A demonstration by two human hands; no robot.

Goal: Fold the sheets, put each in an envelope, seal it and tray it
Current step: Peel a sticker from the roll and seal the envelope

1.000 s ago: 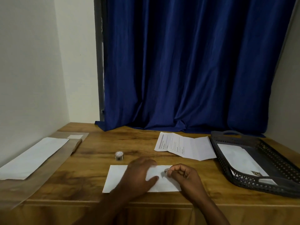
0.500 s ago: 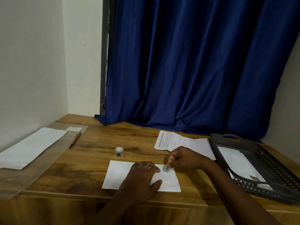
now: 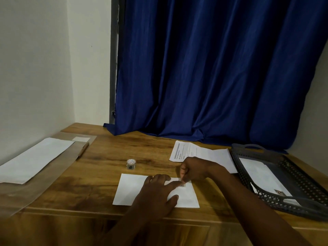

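White envelope [image 3: 127, 190] flat at table's [image 3: 99, 167] near edge. Left hand [image 3: 156, 196] flat on it, fingers straight, index tip by small stamp [image 3: 182, 185]. Right hand [image 3: 193, 168] curled, fingertips pinching stamp at envelope's top right. Sticker roll [image 3: 131, 163] just behind. Folded sheet [image 3: 204, 153] beyond, beside grey tray [image 3: 301, 201] holding another envelope [image 3: 262, 176].

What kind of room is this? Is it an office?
Probably a corner of a home set up for mailing letters: a wooden table against plain walls, a long blue curtain behind it, and a dark plastic mesh tray holding a white envelope.
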